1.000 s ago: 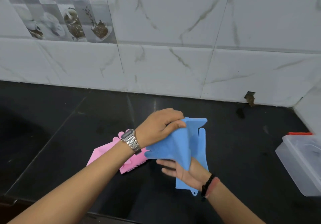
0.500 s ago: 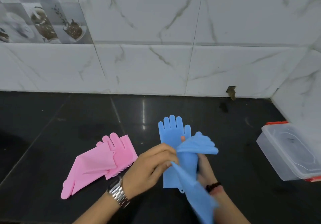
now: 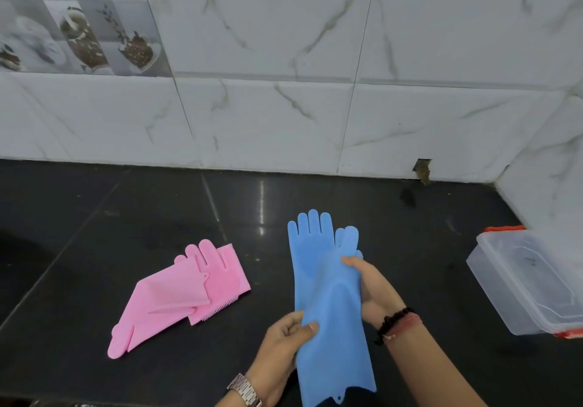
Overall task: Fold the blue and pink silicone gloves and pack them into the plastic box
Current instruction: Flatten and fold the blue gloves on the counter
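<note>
Two blue silicone gloves (image 3: 328, 296), stacked one over the other with fingers toward the wall and cuffs toward the person, lie stretched along a black countertop (image 3: 94, 217) as a pair of bare hands squares them up. The material looks soft, floppy and light, likely to spring out of a crease unless pressed flat, and slightly tacky rather than slick (a judgement from the way it drapes and bulges). The long edges near mid-length seem the sensible places to hold for a fold. The left hand (image 3: 284, 343), a metal watch (image 3: 244, 389) at its wrist, pinches the left edge of the stack between thumb and fingers. The right hand (image 3: 372, 290), with a beaded bracelet (image 3: 392, 323) at its wrist, is closed around the right edge just below the upper glove's fingers. The gloves are plain sky blue, smooth on the side that shows, with a small tab at the cuff. To the left, well apart, the pink gloves (image 3: 179, 296) lie loosely crossed, short bristles showing along one edge. The clear plastic box (image 3: 520, 280), with red clips and its lid on, sits well to the right, beside the marble-tiled wall (image 3: 315, 106).
</note>
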